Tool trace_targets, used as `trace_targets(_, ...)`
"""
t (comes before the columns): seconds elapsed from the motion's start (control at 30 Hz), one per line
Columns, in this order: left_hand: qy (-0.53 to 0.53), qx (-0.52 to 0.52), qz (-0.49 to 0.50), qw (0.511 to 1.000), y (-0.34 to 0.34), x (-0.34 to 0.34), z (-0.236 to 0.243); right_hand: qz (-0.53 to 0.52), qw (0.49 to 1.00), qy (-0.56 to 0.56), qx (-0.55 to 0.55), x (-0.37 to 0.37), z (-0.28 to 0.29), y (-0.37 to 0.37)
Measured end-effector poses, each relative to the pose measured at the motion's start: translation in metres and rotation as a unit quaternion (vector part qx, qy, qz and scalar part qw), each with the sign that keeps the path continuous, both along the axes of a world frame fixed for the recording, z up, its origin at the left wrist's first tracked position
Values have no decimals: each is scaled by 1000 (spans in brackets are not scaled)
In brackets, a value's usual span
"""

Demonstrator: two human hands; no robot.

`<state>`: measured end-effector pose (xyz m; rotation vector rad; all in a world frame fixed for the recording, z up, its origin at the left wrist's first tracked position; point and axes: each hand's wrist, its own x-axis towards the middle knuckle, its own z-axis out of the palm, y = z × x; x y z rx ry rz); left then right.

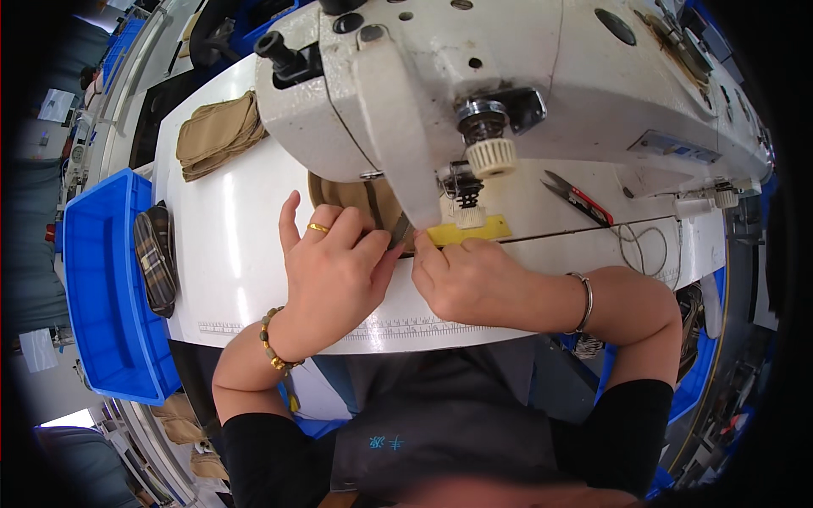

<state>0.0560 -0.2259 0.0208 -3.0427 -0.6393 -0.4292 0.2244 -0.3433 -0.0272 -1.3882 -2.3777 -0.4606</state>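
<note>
A tan fabric piece [345, 194] with a dark strip along it lies under the head of a white sewing machine [330, 118]. My left hand [334, 271], a ring on one finger, pinches the near edge of this piece between thumb and forefinger, its little finger raised. Close to its right, my right hand [474, 279] is curled, its thumb and forefinger closed at the same edge. The machine's arm hides the needle area, and the right fingertips are partly covered. Just beyond the right hand, a yellow plate [474, 230] sits on the machine bed.
A stack of tan fabric pieces [222, 134] rests at the far left of the white table [229, 254]. Thread snips [580, 199] and a loose cord [648, 250] lie at right. Left of the table stands a blue bin [110, 288], with dark plaid fabric [155, 258] at its edge.
</note>
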Motion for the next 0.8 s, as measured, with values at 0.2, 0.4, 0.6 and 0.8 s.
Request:
trace_targets(0.2,-88,37,-25,995,-1,1,-9,-5,998,60,-6,7,4,6)
trace_targets(0.4,-78,53,-80,992,2,4,-6,-77,989,123,-36,26,-6,29)
trace_targets(0.6,-61,-28,-98,993,12,4,0,-59,995,86,0,29,-10,34)
trace_targets(0.8,-75,-109,-133,982,14,5,0,-17,986,147,78,27,-11,34)
